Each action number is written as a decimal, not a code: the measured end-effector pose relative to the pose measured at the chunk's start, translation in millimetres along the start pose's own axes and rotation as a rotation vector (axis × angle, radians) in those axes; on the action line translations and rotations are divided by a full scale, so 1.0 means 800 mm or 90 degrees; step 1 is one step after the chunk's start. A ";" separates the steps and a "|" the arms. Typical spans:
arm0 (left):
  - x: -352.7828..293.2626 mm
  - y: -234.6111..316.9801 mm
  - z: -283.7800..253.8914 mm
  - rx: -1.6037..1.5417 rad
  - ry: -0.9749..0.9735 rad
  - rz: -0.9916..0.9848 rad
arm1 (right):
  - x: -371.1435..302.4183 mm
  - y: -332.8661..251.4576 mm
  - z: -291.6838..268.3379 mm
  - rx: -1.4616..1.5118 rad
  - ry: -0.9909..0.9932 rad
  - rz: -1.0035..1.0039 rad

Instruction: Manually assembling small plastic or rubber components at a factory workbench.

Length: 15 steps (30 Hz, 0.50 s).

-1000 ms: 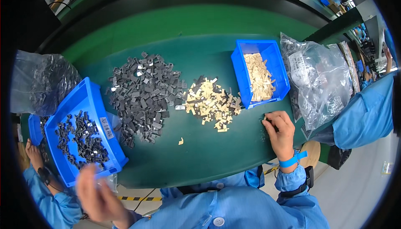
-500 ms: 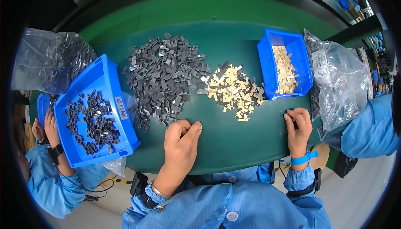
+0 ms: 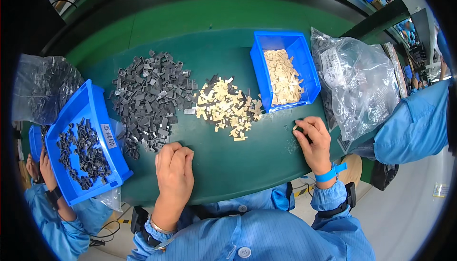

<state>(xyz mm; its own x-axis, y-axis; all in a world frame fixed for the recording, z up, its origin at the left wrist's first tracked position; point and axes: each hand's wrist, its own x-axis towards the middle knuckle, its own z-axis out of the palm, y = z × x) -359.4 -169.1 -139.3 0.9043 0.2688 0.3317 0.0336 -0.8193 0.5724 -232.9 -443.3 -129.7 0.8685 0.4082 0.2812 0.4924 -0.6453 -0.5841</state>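
My right hand [image 3: 314, 146] is by the near side of the right blue bin, thumb and forefinger pinched on a small beige strip [image 3: 295, 127]. My left hand [image 3: 174, 173] rests knuckles up at the near edge of a heap of small black plastic parts [image 3: 150, 94]. Its fingers are curled closed, and whatever they may hold is hidden beneath them. Between the hands and farther back lies a smaller pile of pale yellow pieces [image 3: 226, 104] mixed with black parts. More flat beige strips [image 3: 284, 77] fill the right blue bin [image 3: 264, 87].
A tilted blue bin [image 3: 119, 163] with black parts stands at the left, beside a clear bag [image 3: 45, 89]. Another clear bag [image 3: 362, 75] lies right of the strip bin. Co-workers' sleeves show at the left [image 3: 52, 227] and right [image 3: 412, 127]. Everything sits on a green table [image 3: 228, 165].
The view has swung, shifting the scene leftward. My left hand has drawn back toward the black heap, its fingers curling under. A beige strip now shows in my right hand's pinch.
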 end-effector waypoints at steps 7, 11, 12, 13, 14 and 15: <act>0.010 0.056 -0.044 -0.045 -0.069 -0.017 | 0.004 0.000 0.004 -0.013 0.040 -0.009; 0.053 0.141 -0.089 -0.135 -0.005 0.150 | -0.003 0.004 0.003 -0.039 0.072 -0.007; 0.063 0.153 -0.091 -0.142 0.012 0.188 | -0.004 0.004 0.006 -0.033 0.070 -0.011; 0.076 0.165 -0.088 -0.150 0.029 0.227 | -0.004 0.005 0.007 -0.044 0.068 -0.025; 0.090 0.173 -0.072 -0.159 0.099 0.262 | -0.005 0.003 0.009 -0.053 0.065 -0.042; 0.108 0.177 -0.047 -0.172 0.167 0.300 | -0.004 0.002 0.009 -0.051 0.065 -0.045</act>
<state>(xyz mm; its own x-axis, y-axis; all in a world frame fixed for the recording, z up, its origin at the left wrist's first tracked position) -292.0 -242.6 -1.7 0.6588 0.0526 0.7505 -0.4858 -0.7320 0.4777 -235.5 -440.9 -136.8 0.8309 0.3886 0.3983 0.5517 -0.6690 -0.4981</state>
